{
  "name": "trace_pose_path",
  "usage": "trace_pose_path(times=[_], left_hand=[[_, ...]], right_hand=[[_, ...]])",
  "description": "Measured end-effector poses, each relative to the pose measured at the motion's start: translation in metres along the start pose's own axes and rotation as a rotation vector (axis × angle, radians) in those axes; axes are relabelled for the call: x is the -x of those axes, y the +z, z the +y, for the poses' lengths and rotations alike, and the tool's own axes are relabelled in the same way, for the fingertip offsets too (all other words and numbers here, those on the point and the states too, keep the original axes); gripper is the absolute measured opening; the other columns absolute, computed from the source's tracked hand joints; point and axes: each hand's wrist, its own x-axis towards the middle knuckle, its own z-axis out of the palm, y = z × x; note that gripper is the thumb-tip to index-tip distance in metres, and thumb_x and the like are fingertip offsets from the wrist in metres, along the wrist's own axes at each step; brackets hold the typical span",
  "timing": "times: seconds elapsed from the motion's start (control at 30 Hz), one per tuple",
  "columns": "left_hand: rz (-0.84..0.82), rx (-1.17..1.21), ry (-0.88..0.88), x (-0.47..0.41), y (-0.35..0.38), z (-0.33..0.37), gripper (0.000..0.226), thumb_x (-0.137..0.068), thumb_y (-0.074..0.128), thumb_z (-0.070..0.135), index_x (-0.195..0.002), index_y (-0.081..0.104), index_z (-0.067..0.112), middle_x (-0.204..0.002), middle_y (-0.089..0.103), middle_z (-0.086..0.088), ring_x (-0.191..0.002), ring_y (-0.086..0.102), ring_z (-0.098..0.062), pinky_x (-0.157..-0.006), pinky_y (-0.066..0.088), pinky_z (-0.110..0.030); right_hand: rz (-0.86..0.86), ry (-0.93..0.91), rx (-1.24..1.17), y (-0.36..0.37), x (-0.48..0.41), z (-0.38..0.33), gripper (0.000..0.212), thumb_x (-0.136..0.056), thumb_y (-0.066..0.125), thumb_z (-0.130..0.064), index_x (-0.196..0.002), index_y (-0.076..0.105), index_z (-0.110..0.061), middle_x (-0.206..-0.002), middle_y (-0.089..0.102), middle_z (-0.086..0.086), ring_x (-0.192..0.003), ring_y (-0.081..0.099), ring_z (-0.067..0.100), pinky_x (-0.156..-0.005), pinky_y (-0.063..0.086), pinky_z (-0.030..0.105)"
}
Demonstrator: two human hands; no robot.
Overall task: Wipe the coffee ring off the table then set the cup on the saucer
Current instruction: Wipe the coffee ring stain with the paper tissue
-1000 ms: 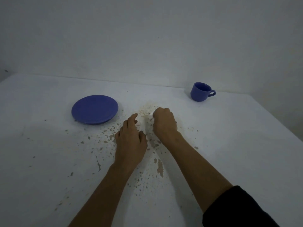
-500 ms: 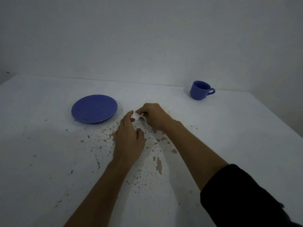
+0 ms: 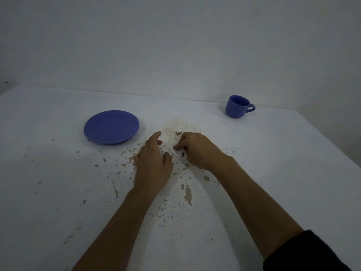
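Both hands lie on the white table [image 3: 58,173] near the middle of the frame. The right hand [image 3: 195,150] is curled shut around a small white wad [image 3: 175,152], of which only a corner shows past the fingertips at the hand's left edge; whether it is cloth or tissue cannot be told. The wad is pressed down on the table. The left hand [image 3: 153,163] lies just left of it, palm down and loose, its fingers spread a little and gripping nothing, its thumb close to the wad but apart from it.

Just above the hands, at mid-frame, sits the stain [image 3: 176,127]: a pale brown, speckled patch. The right hand's knuckles reach its lower edge. Brownish flecks [image 3: 188,194] are scattered over the table around and below both hands, thickest between the forearms; whether they are coffee or chipped paint cannot be told.

The saucer [image 3: 111,127] lies flat at the left of centre, well left of the stain and up-left of the left hand, with nothing on it. The cup [image 3: 237,106] stands upright at the upper right, near the table's far edge by the wall [image 3: 175,45], its handle turned to the right, well apart from the saucer and from both hands.

A dark sleeve [image 3: 312,253] covers the right arm at the lower right corner.
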Motion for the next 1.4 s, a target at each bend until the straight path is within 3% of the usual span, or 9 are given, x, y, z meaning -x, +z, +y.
trace_pose_path(times=[0.13,0.23,0.43,0.63,0.87,1.03,1.1,1.2,1.4], left_hand=[[-0.001,-0.001,0.012,0.000,0.000,0.000,0.057,-0.087,0.053,0.010,-0.140,0.034,0.021,-0.129,0.056,-0.004,-0.117,0.051,-0.023,-0.102,0.040,-0.052],[-0.006,0.026,-0.020,-0.001,0.000,0.003,0.059,-0.086,0.053,0.004,-0.140,0.036,0.017,-0.130,0.055,-0.009,-0.119,0.050,-0.026,-0.104,0.038,-0.052],[0.004,0.052,-0.030,-0.002,-0.002,0.001,0.070,-0.079,0.050,-0.014,-0.141,0.035,0.016,-0.128,0.055,-0.007,-0.118,0.050,-0.022,-0.105,0.038,-0.050],[0.014,0.063,-0.034,-0.001,-0.002,0.004,0.069,-0.080,0.049,-0.013,-0.141,0.035,0.017,-0.127,0.055,-0.006,-0.119,0.049,-0.021,-0.105,0.038,-0.050],[0.010,0.078,-0.037,0.001,-0.004,0.006,0.064,-0.083,0.050,-0.006,-0.140,0.034,0.019,-0.126,0.055,-0.003,-0.115,0.050,-0.016,-0.104,0.038,-0.050],[0.008,0.118,-0.039,0.004,-0.009,0.010,0.060,-0.087,0.045,-0.007,-0.141,0.034,0.016,-0.129,0.055,-0.005,-0.108,0.045,-0.005,-0.086,0.035,-0.013],[0.025,0.165,-0.053,0.005,-0.013,0.013,0.057,-0.088,0.044,-0.007,-0.140,0.035,0.017,-0.128,0.055,-0.004,-0.110,0.046,-0.007,-0.086,0.038,-0.011],[0.072,0.255,-0.097,0.007,-0.020,0.017,0.054,-0.089,0.042,-0.006,-0.136,0.038,0.019,-0.124,0.057,-0.002,-0.112,0.052,-0.013,-0.092,0.048,-0.031],[0.085,0.432,-0.216,0.017,-0.032,0.023,0.044,-0.093,0.043,0.003,-0.130,0.044,0.026,-0.118,0.060,0.007,-0.101,0.058,-0.008,-0.069,0.042,-0.014]], right_hand=[[0.022,0.078,0.067,0.010,0.011,-0.020,0.024,-0.086,0.057,-0.023,-0.100,0.071,-0.011,-0.096,0.057,0.011,-0.082,0.056,0.025,-0.068,0.044,0.032],[-0.069,0.097,0.053,0.006,0.015,-0.020,0.026,-0.088,0.054,-0.019,-0.108,0.069,-0.011,-0.093,0.053,0.008,-0.084,0.055,0.023,-0.069,0.047,0.032],[-0.294,0.045,-0.024,-0.021,0.015,-0.016,0.039,-0.086,0.058,-0.002,-0.124,0.061,-0.012,-0.120,0.063,0.012,-0.104,0.060,0.023,-0.080,0.044,0.019],[-0.163,0.124,-0.133,-0.006,0.022,-0.021,0.040,-0.086,0.065,-0.022,-0.121,0.057,-0.006,-0.113,0.062,0.013,-0.098,0.060,0.025,-0.084,0.049,0.031],[0.092,0.272,-0.141,0.035,0.015,-0.035,0.013,-0.085,0.060,-0.014,-0.077,0.064,-0.005,-0.098,0.061,0.016,-0.075,0.048,0.024,-0.064,0.032,0.027],[0.228,0.277,-0.165,0.034,0.021,-0.051,0.017,-0.084,0.058,-0.004,-0.091,0.073,-0.004,-0.090,0.066,0.016,-0.076,0.057,0.023,-0.072,0.050,0.031],[0.181,0.251,-0.263,0.026,0.027,-0.055,0.017,-0.083,0.059,-0.005,-0.092,0.073,-0.004,-0.088,0.071,0.015,-0.077,0.064,0.025,-0.074,0.054,0.030],[0.042,0.201,-0.427,0.016,0.038,-0.057,0.011,-0.077,0.067,-0.012,-0.086,0.072,-0.008,-0.072,0.066,0.002,-0.059,0.058,0.011,-0.057,0.045,0.019],[0.108,0.434,-1.285,0.018,0.075,-0.037,0.015,-0.085,0.060,-0.009,-0.098,0.067,-0.007,-0.076,0.068,0.011,-0.061,0.059,0.019,-0.059,0.052,0.032]])
